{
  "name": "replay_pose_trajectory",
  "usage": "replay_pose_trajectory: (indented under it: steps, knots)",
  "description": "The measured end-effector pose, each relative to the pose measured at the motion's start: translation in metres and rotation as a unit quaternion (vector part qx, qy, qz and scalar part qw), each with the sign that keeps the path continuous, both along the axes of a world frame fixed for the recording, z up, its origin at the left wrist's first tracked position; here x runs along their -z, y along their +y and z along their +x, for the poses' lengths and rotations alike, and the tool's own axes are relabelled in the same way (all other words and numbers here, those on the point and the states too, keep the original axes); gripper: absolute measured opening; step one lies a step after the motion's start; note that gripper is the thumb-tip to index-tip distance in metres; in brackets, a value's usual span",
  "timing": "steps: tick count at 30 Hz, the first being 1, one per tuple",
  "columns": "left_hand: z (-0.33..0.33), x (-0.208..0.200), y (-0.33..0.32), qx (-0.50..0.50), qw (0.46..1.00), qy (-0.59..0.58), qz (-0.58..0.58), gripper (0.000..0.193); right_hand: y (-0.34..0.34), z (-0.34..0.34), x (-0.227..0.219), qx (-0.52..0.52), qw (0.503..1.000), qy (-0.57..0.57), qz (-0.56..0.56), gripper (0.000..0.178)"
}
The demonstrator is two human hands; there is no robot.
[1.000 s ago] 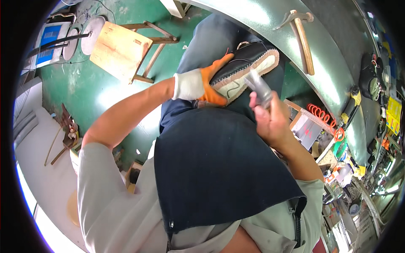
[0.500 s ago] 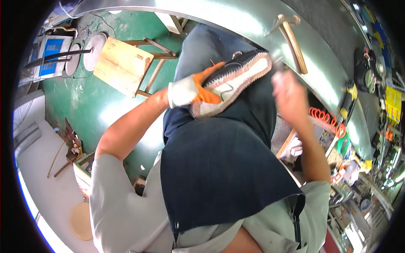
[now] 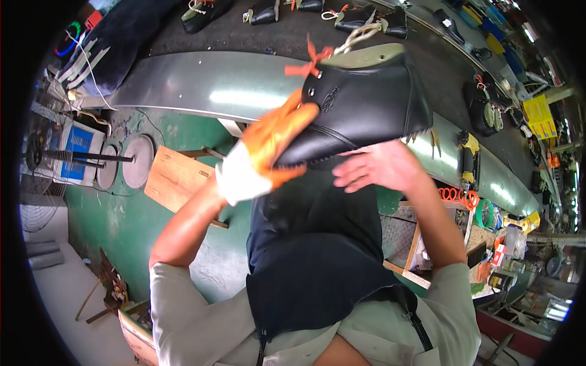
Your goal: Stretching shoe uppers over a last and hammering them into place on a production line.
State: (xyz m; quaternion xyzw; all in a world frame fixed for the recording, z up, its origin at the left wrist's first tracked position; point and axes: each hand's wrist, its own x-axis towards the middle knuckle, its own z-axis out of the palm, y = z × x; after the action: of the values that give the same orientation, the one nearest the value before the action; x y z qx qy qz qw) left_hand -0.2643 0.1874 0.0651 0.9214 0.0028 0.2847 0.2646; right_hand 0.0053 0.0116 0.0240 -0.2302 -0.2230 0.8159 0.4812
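Note:
A black leather shoe upper (image 3: pixel 372 100) is raised in front of me, with its side facing up. It has an olive collar, a red lace and a pale cord loop, and a row of fine bristly ends runs along its lower edge. My left hand (image 3: pixel 268 143), in an orange glove with a white cuff, is closed around one end of it. Below the shoe's lower edge, my bare right hand (image 3: pixel 387 168) has its fingers apart, pointing left. I cannot tell whether it touches the shoe. The dark apron (image 3: pixel 317 268) covers my lap.
A metal-edged bench (image 3: pixel 183 79) curves across ahead, with several black shoes (image 3: pixel 354 18) on its dark surface. To the right are a yellow-and-black tool (image 3: pixel 469 155) and an orange coiled hose (image 3: pixel 458 196). A wooden stool (image 3: pixel 177 180) and a fan (image 3: pixel 46 155) stand left.
The shoe has risen from my lap toward the bench and turned from its sole side to its upper. My right hand, earlier blurred around a tool, is now empty beneath it.

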Motion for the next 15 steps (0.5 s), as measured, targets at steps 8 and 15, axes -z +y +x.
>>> replay_pose_trajectory:
  steps: [8, 15]
  knots:
    - [-0.022, 0.049, 0.014, -0.066, 0.952, 0.107, -0.281, 0.092, 0.106, -0.094, 0.056, 0.214, 0.936, 0.278, 0.001, 0.071]
    - [0.004, 0.050, -0.013, -0.164, 0.937, -0.006, -0.310, 0.090, 0.113, -0.104, 0.058, 0.237, 0.923, 0.304, 0.002, 0.071]
